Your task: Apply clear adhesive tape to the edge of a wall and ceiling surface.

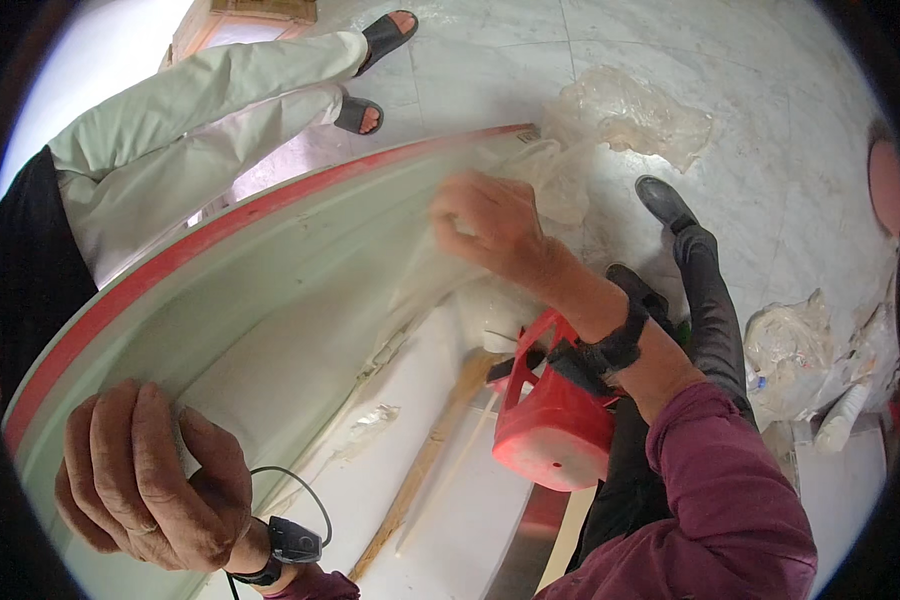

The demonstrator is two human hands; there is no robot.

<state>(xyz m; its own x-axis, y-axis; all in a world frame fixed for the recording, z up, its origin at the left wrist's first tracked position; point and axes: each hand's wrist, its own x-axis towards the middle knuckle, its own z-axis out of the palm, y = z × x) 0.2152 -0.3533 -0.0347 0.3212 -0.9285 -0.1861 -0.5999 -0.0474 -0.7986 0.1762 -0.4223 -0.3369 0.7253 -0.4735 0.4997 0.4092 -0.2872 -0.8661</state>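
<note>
A long, pale green shell-like panel (292, 277) with a red band (240, 217) along its far rim stretches before me. My left hand (154, 480) is over its near left end, fingers curled and thumb bent inward; whether it grips anything is hidden. Over the panel's right part is my right hand (487, 221), blurred, with its fingers curled in. Thin translucent plastic film (562, 184) lies beside that hand and over the panel's tapered end. I cannot tell whether the fingers hold the film. Both wrists wear black straps, and a cable loops from the left one.
Below my right forearm is a red plastic item (555, 435) with cut-out sides. A wooden strip (427, 465) lies on a white surface (465, 502). Crumpled plastic (637, 112) rests on the tiled floor. Another person (195, 127) in light trousers stands across the panel. More plastic wrapping (791, 345) lies right.
</note>
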